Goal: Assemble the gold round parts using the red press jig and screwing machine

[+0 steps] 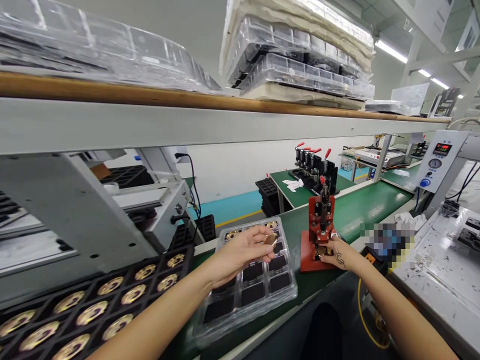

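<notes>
My left hand (253, 245) is over a clear plastic tray (287, 287), pinching a small round gold-coloured part (271, 240) between thumb and fingers. A few similar gold pieces sit in the tray's far compartments. At the foot of a red hand press (320, 220), my right hand (339, 252) has its thumb and fingers closed on another gold-coloured part (321, 251). Fingers and press partly hide that piece, so I cannot tell whether it is seated in the press.
Black trays of gold rings (90, 314) lie at the left. A shelf (180, 122) with stacked clear trays crosses above. The green bench (360, 210) runs to the right, towards a control box (437, 160). Several red-handled clamps (315, 167) stand on a table behind.
</notes>
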`<state>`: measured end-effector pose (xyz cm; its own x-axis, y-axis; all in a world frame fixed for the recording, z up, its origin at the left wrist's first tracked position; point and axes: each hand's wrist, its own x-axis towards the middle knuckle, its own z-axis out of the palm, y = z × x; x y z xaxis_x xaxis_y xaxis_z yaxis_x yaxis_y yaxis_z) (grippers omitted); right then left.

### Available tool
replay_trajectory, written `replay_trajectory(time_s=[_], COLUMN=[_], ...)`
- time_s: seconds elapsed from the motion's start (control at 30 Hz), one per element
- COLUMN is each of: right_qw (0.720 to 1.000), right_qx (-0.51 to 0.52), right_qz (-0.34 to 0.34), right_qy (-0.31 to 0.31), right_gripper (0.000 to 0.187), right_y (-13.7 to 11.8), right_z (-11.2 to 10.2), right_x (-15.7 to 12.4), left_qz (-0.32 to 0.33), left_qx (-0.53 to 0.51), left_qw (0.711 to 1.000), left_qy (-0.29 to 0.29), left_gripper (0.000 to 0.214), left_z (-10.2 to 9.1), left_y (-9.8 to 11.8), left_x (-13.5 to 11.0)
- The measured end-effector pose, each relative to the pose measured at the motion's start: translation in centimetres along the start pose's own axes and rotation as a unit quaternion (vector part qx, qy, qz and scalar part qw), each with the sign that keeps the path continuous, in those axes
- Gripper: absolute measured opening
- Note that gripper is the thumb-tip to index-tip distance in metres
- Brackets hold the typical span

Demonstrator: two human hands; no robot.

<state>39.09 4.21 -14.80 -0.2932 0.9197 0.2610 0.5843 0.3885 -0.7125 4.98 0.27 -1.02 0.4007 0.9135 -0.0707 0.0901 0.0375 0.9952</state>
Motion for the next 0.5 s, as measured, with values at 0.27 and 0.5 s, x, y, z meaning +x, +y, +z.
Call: replay_trajectory(time_s=[0.27,0.5], right_qw=[0.985,0.975], right_qx=[-0.001,0.079], right_qz=[0.018,-0.079], right_qy=[0.17,0.19], right_gripper=[0.071,0.094], right_y=[-5.3,-16.2], right_z=[-10.6,-11.2], right_x=[6.1,8.8], left_qz=[0.024,0.023], left_qx=[0.073,0.18], left_qw=[0.987,0.947], left_qy=[0.138,0.265], left_gripper=[0.066,0.066], left_z=[-4.1,-6.5], left_y=[2.6,3.6], left_x=[-6.8,-12.8])
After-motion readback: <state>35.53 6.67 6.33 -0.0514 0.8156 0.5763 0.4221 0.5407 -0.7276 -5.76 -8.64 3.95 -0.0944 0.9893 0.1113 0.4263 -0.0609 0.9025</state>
